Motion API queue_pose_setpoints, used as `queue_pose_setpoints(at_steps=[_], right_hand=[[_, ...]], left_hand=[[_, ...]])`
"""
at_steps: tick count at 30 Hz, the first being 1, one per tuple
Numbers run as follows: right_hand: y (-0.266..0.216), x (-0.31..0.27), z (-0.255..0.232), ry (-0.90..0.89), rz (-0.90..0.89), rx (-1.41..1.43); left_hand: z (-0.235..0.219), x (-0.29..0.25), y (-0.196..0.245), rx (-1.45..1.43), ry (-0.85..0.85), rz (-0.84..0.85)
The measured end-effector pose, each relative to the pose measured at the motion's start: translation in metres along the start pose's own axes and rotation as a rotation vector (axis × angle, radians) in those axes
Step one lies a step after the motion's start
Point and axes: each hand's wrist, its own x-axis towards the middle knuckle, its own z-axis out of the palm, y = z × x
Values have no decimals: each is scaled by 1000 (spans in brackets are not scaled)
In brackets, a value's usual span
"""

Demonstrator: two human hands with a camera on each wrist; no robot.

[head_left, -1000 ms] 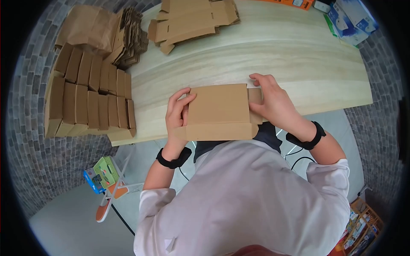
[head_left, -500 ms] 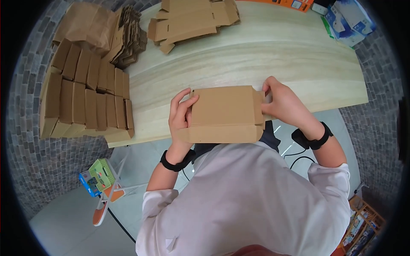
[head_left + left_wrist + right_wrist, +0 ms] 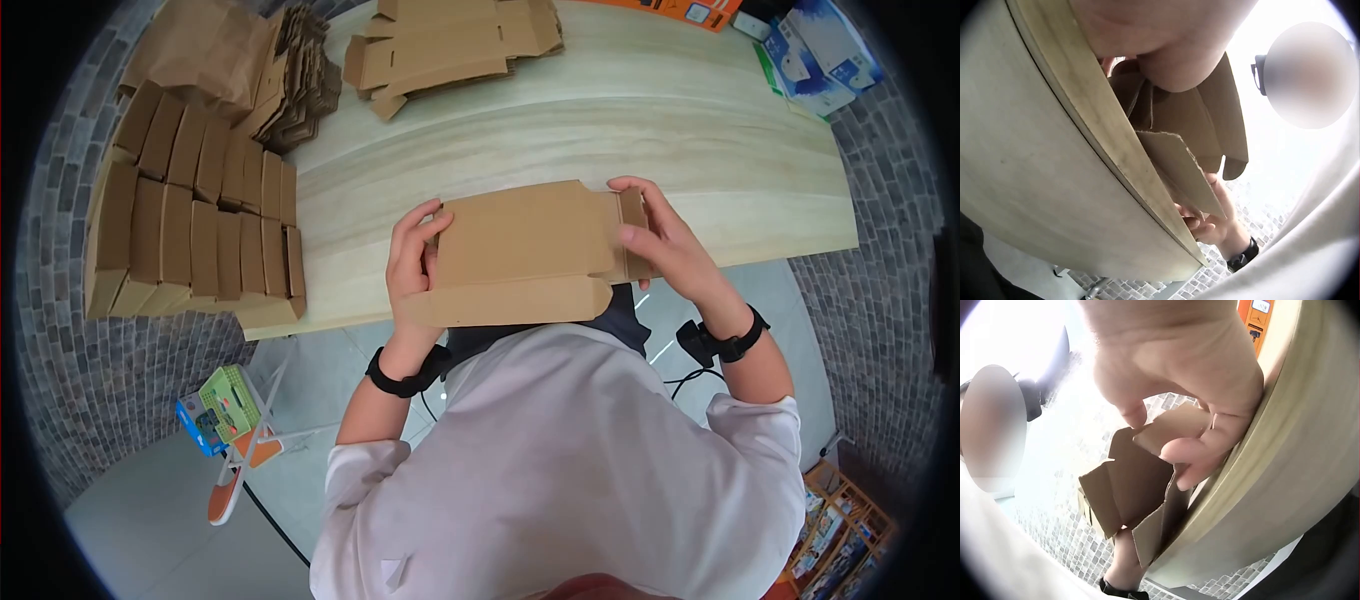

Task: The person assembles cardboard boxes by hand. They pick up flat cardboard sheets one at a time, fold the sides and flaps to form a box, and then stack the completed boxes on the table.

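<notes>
A partly folded brown cardboard box (image 3: 520,235) is held at the front edge of the table, with its long front flap (image 3: 510,305) hanging toward the person. My left hand (image 3: 408,262) grips the box's left end, its fingertips over the top edge. At the right end, my right hand (image 3: 672,240) holds a small end flap (image 3: 632,222) between thumb and fingers. In the right wrist view that flap (image 3: 1175,428) stands between thumb and fingers, and the box's end gapes open below. The left wrist view shows loose flaps (image 3: 1175,162) beside the table edge.
Folded boxes (image 3: 190,215) stand in rows at the table's left. Behind them are a brown paper bag (image 3: 195,55) and a stack of flat cardboard (image 3: 300,80). More flat box blanks (image 3: 455,50) lie at the back. A blue-and-white package (image 3: 820,60) sits at the far right.
The right end flap now extends outward, where it was tucked close to the box before. My right hand has shifted its hold along that flap; my left hand keeps its grip.
</notes>
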Motion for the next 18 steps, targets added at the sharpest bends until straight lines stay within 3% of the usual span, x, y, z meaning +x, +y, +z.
queue_pose_setpoints(at_steps=[5, 7, 11, 13, 18], right_hand=[[-4, -2, 10, 75, -55, -136], [-5, 3, 7, -42, 10, 151], [-12, 3, 10, -66, 77, 396], [-3, 6, 8, -25, 62, 157], [7, 12, 20, 81, -12, -86]], left_hand=[[0, 1, 2, 15, -11, -5], [-1, 1, 1, 27, -9, 3], [-4, 0, 4, 49, -37, -14], [-2, 1, -3, 15, -33, 50], [-1, 2, 0, 38, -52, 54]])
